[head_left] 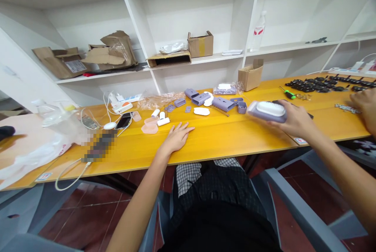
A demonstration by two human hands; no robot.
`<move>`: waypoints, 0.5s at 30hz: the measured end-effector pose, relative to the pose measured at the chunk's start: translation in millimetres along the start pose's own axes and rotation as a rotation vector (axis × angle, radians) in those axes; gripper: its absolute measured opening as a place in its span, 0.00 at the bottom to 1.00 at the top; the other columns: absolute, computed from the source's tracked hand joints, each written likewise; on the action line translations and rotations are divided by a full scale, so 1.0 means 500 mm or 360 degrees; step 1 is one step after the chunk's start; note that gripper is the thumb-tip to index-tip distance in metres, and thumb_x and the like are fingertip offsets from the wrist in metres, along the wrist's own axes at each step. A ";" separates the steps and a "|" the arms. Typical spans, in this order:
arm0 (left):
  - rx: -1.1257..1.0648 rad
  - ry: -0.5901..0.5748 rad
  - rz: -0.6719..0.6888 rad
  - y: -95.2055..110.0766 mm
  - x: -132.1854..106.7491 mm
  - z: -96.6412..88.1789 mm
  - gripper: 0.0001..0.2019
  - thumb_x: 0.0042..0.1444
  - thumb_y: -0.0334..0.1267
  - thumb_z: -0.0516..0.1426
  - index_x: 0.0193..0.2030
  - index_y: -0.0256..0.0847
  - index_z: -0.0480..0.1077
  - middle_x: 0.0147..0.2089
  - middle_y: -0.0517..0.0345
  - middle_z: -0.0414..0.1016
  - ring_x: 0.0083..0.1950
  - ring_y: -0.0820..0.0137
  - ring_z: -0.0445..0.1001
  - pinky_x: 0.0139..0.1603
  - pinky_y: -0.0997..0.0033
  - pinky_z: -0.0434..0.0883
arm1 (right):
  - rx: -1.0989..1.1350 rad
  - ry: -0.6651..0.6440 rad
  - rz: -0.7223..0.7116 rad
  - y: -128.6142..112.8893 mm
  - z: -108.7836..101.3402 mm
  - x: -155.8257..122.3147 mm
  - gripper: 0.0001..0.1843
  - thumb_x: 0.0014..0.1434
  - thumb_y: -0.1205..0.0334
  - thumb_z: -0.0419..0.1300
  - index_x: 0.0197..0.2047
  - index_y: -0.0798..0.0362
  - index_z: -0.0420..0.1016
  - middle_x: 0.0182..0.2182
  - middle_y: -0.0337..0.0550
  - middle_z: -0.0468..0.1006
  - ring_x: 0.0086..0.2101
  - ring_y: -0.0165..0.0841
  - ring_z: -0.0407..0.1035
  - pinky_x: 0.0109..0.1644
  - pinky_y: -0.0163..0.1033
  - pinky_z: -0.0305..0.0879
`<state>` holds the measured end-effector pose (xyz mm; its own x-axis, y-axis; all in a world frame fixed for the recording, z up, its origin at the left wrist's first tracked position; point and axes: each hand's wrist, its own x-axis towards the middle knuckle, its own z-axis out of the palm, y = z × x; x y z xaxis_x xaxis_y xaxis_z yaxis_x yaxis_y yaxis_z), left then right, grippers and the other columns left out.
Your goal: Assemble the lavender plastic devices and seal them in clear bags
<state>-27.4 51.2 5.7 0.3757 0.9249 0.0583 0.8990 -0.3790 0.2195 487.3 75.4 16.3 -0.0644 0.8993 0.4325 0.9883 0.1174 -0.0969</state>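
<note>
My left hand (177, 137) lies flat on the yellow table (223, 136), fingers spread, holding nothing. Close to its fingertips stand small white cylinders (162, 120) and a pink translucent cap (149, 125). My right hand (295, 121) is closed round a lilac device with a white top (266, 111), held just above the table. Loose lilac casings (223, 104) and a white oval piece (201, 111) lie between the two hands, farther back.
Another person's hand (366, 107) rests at the right edge, near black parts (329, 83) and a green-handled screwdriver (288, 93). A small cardboard box (251, 75), a phone (125, 120), cables and a plastic bag (44, 134) lie on the table. White shelves behind hold boxes.
</note>
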 end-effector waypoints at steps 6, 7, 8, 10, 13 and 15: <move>0.0067 -0.0050 -0.0043 0.006 -0.003 -0.007 0.25 0.74 0.40 0.43 0.74 0.55 0.65 0.82 0.59 0.53 0.83 0.53 0.49 0.80 0.38 0.48 | -0.0008 -0.0126 0.0360 0.054 0.026 0.206 0.42 0.58 0.40 0.70 0.64 0.62 0.66 0.54 0.69 0.78 0.51 0.54 0.71 0.49 0.47 0.59; 0.0067 -0.0046 -0.0049 0.007 -0.004 -0.008 0.25 0.75 0.40 0.43 0.74 0.55 0.65 0.81 0.59 0.54 0.83 0.53 0.49 0.80 0.38 0.48 | 0.0042 -0.0202 0.0362 0.055 0.034 0.235 0.43 0.57 0.43 0.72 0.65 0.63 0.66 0.55 0.70 0.77 0.50 0.52 0.71 0.49 0.46 0.59; 0.0065 -0.0041 -0.0054 0.007 -0.004 -0.008 0.25 0.74 0.40 0.43 0.73 0.55 0.65 0.81 0.59 0.54 0.83 0.53 0.50 0.80 0.38 0.49 | 0.0086 -0.0280 0.0351 0.055 0.043 0.260 0.45 0.55 0.47 0.75 0.65 0.64 0.66 0.56 0.71 0.77 0.50 0.51 0.70 0.49 0.45 0.58; 0.0060 -0.0033 -0.0057 0.008 -0.005 -0.009 0.25 0.74 0.40 0.44 0.73 0.55 0.66 0.81 0.59 0.55 0.82 0.53 0.50 0.80 0.38 0.49 | 0.0138 -0.0327 0.0324 0.052 0.062 0.299 0.45 0.52 0.52 0.77 0.65 0.66 0.68 0.55 0.70 0.78 0.48 0.48 0.70 0.49 0.45 0.58; 0.0053 -0.0030 -0.0045 0.009 -0.007 -0.008 0.25 0.74 0.40 0.44 0.73 0.54 0.66 0.81 0.58 0.54 0.83 0.53 0.50 0.80 0.37 0.49 | 0.0269 -0.0377 0.0230 0.043 0.094 0.337 0.41 0.53 0.58 0.77 0.66 0.64 0.71 0.55 0.64 0.79 0.46 0.42 0.70 0.47 0.42 0.58; 0.0047 -0.0033 -0.0040 0.010 -0.007 -0.007 0.25 0.74 0.39 0.44 0.74 0.54 0.65 0.81 0.58 0.53 0.83 0.53 0.49 0.80 0.37 0.49 | 0.0358 -0.0396 0.0151 0.034 0.117 0.354 0.36 0.53 0.61 0.77 0.62 0.61 0.76 0.53 0.59 0.81 0.44 0.38 0.71 0.46 0.41 0.59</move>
<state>-25.2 46.1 10.2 0.3571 0.9335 0.0330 0.9144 -0.3566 0.1916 484.5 261.4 38.7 -0.0330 0.9826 0.1829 0.9382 0.0936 -0.3333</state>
